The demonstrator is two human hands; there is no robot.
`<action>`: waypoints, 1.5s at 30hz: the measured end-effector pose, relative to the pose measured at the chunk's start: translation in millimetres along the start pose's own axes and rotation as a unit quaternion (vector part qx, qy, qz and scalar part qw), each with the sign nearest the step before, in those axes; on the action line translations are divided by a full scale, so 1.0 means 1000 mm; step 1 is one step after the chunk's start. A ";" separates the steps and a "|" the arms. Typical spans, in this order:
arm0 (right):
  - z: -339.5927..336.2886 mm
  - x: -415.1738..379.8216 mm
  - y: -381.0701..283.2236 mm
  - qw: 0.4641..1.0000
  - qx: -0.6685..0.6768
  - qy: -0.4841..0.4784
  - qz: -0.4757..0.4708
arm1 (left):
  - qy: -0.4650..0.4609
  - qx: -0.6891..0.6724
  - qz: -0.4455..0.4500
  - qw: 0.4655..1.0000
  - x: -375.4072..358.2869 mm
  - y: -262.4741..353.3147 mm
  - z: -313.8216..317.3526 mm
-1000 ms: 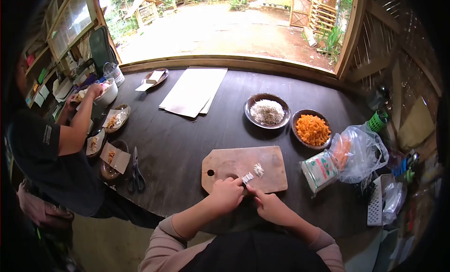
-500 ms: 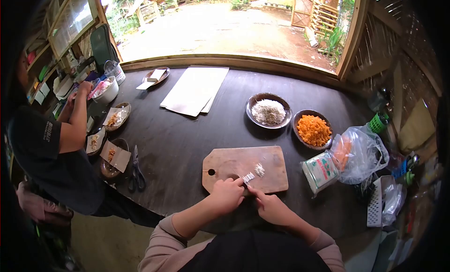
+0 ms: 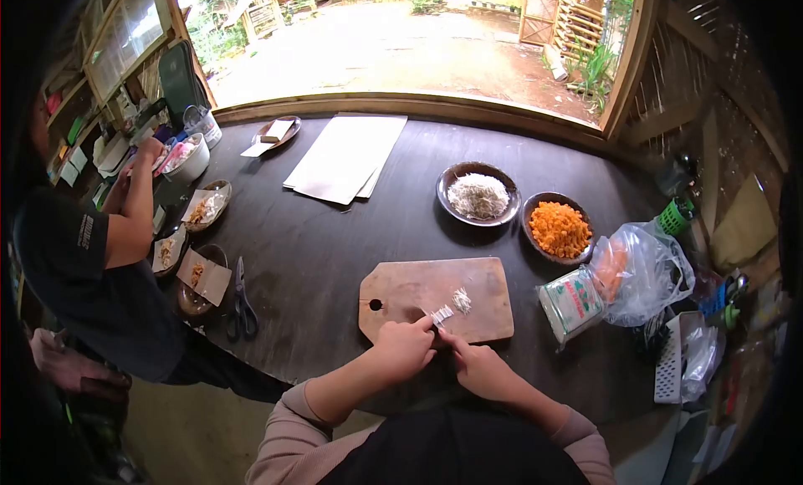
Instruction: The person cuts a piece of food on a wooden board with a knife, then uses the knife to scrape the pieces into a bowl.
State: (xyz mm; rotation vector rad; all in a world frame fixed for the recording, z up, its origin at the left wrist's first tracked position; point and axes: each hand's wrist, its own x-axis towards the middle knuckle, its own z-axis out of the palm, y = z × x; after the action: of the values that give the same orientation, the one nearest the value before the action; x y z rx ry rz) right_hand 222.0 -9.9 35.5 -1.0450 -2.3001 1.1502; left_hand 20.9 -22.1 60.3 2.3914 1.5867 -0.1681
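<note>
A wooden cutting board (image 3: pixel 393 288) lies before me on the dark table. My left hand (image 3: pixel 401 349) rests at its front edge, fingers closed beside a small row of white strips (image 3: pixel 442 315). The fingers hide most of whatever they press on. My right hand (image 3: pixel 481 370) is closed around a knife, whose handle is mostly hidden; its blade shows only in small part by the strips. A little pile of white shreds (image 3: pixel 462 299) sits on the board just beyond the row.
Bowls of white shreds (image 3: pixel 478 194) and orange pieces (image 3: pixel 559 231) stand behind the board, with a white packet (image 3: pixel 571 307) and plastic bag (image 3: pixel 642 272) right. Scissors (image 3: pixel 242 305), filled plates and paper sheets (image 3: pixel 345 159) lie leftward. A co-worker (image 3: pixel 92 268) stands at the left.
The view has shifted very slightly. Both of my hands keep nearly the same place at the board's front edge.
</note>
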 end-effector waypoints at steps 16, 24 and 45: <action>0.007 0.000 0.009 0.999 -0.006 0.028 -0.039 | -0.008 -0.001 -0.001 1.000 -0.002 0.000 -0.004; -0.021 -0.009 -0.011 0.998 0.032 -0.039 0.048 | -0.023 -0.004 -0.016 1.000 -0.002 0.000 -0.006; -0.006 -0.005 0.000 0.999 0.028 0.013 -0.029 | -0.019 -0.010 -0.001 1.000 0.000 -0.004 -0.004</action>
State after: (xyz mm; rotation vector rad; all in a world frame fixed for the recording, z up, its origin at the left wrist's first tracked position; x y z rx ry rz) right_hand 229.0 -9.7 39.0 -0.9612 -2.2496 1.1639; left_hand 17.3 -19.5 63.9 2.3579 1.5677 -0.1961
